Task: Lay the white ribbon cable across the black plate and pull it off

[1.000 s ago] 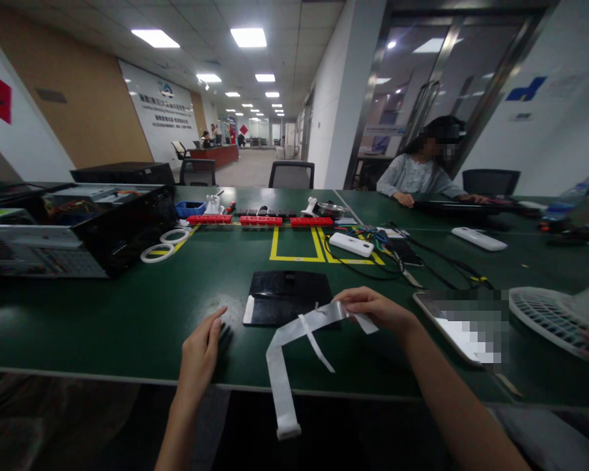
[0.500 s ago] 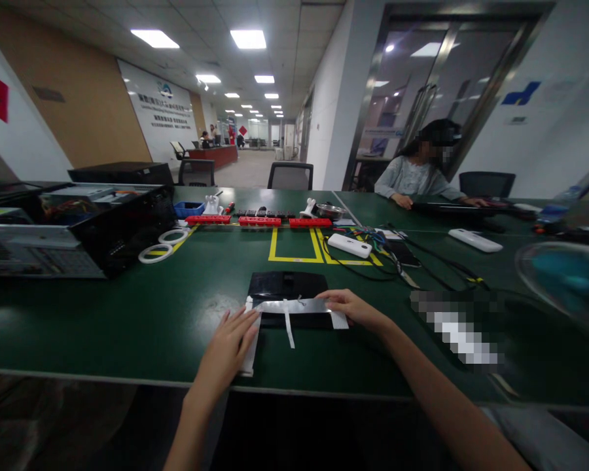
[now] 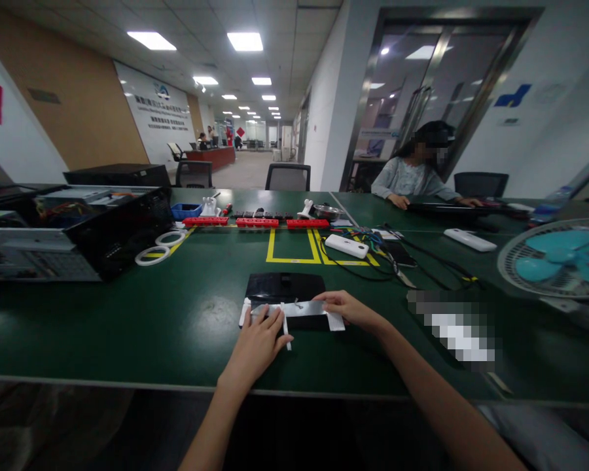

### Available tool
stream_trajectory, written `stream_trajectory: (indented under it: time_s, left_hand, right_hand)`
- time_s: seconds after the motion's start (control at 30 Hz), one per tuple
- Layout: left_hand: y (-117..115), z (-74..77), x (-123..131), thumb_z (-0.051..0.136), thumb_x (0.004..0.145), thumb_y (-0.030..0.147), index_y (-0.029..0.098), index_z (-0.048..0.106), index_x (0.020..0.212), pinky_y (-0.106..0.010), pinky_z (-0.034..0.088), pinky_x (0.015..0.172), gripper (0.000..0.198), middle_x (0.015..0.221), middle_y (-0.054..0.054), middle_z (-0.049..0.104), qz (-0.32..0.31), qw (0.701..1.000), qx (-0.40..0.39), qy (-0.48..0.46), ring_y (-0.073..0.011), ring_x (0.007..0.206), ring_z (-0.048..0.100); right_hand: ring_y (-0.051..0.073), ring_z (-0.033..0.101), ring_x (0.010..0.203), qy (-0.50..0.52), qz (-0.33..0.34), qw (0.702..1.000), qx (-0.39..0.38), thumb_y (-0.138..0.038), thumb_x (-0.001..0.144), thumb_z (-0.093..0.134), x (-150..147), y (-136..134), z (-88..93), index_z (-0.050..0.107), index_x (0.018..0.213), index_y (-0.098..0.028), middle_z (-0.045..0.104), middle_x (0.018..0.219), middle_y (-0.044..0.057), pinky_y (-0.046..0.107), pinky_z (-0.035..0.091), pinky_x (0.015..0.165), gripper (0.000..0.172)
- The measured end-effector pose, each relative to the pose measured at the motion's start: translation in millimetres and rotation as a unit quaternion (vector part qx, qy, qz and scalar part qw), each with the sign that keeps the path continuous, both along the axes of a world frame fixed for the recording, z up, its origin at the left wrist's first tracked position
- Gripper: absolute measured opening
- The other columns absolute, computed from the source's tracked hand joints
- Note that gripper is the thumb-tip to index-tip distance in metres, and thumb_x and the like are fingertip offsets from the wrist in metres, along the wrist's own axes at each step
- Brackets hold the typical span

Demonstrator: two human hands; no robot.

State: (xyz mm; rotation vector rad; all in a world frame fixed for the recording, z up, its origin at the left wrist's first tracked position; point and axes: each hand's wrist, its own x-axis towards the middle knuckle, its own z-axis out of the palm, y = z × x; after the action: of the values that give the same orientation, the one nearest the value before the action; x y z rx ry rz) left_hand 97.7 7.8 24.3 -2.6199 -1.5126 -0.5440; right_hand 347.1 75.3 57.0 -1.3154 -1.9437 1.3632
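A flat black plastic piece (image 3: pixel 262 286) lies on the green table in front of me. Across its near part runs a silver strip (image 3: pixel 304 308) with a white ribbed end (image 3: pixel 336 322) at the right. My left hand (image 3: pixel 256 341) rests on the strip's left part, fingers spread and laid flat, covering some of it. Beside its fingertips a narrow white strip (image 3: pixel 286 320) hangs down toward me. More white material (image 3: pixel 244 315) shows at the left edge. With thumb and fingers, my right hand (image 3: pixel 352 310) grips the silver strip's right end.
An open computer case (image 3: pixel 112 229) stands at left, with white rings (image 3: pixel 152 256) beside it. Ahead are red power strips (image 3: pixel 256 223), a white device (image 3: pixel 346 246) and tangled cables (image 3: pixel 436 265). At right are a fan (image 3: pixel 544 255) and a seated person (image 3: pixel 415 176).
My left hand has moved right along the silver strip. The white band that hung at the left no longer hangs toward me. The fan at right shows more clearly, with another hand by it.
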Motion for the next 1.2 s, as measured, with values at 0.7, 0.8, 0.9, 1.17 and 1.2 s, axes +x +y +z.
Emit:
stream_trajectory:
  time_s: [0.7,0.8,0.9,1.17,1.2]
  left_hand:
    - [-3.1,2.1,7.7,0.048,0.088,0.037,0.023,0.053,0.123,-0.068,0.019,0.098,0.037,0.126,-0.010,0.056,0.035,0.999,0.036,0.022,-0.0351,0.121,0.043]
    - [-3.5,0.5,9.6,0.051,0.086,0.036,0.022,0.053,0.123,-0.068,0.018,0.098,0.039,0.126,-0.011,0.056,0.046,0.998,0.038,0.030,-0.0368,0.120,0.043]
    - [-5.0,-1.9,14.2,0.053,0.086,0.036,0.019,0.053,0.124,-0.067,0.017,0.100,0.042,0.125,-0.013,0.056,0.058,0.997,0.044,0.040,-0.0371,0.118,0.044]
    - [-7.8,-3.2,21.0,0.048,0.087,0.041,0.013,0.053,0.124,-0.062,0.021,0.100,0.046,0.124,-0.017,0.055,0.071,0.994,0.057,0.067,-0.0362,0.115,0.046]
    - [-7.0,-2.2,20.2,0.048,0.088,0.041,0.014,0.053,0.123,-0.062,0.022,0.100,0.045,0.123,-0.017,0.056,0.068,0.994,0.057,0.069,-0.0357,0.115,0.047]
  right_hand:
    - [0.005,0.038,0.040,-0.014,-0.008,1.000,0.016,-0.024,0.075,0.053,1.2,3.4,-4.6,0.062,0.103,-0.014,0.046,0.053,-0.006,0.015,0.027,0.034,0.031]
    - [0.005,0.038,0.039,-0.017,-0.008,1.000,0.013,-0.023,0.076,0.052,1.5,3.8,-5.1,0.061,0.104,-0.013,0.045,0.053,-0.006,0.015,0.027,0.034,0.031]
    - [0.005,0.038,0.039,-0.019,-0.009,1.000,0.011,-0.022,0.077,0.052,1.2,3.3,-5.0,0.061,0.105,-0.013,0.045,0.054,-0.006,0.015,0.028,0.033,0.031]
    - [0.005,0.039,0.040,-0.017,-0.001,1.000,0.023,-0.022,0.078,0.051,1.7,3.8,-6.7,0.061,0.106,-0.014,0.045,0.055,-0.006,0.014,0.028,0.033,0.030]
    - [0.005,0.039,0.040,-0.020,0.000,1.000,0.023,-0.021,0.078,0.050,1.7,4.1,-6.8,0.060,0.106,-0.013,0.045,0.055,-0.006,0.014,0.028,0.033,0.030]
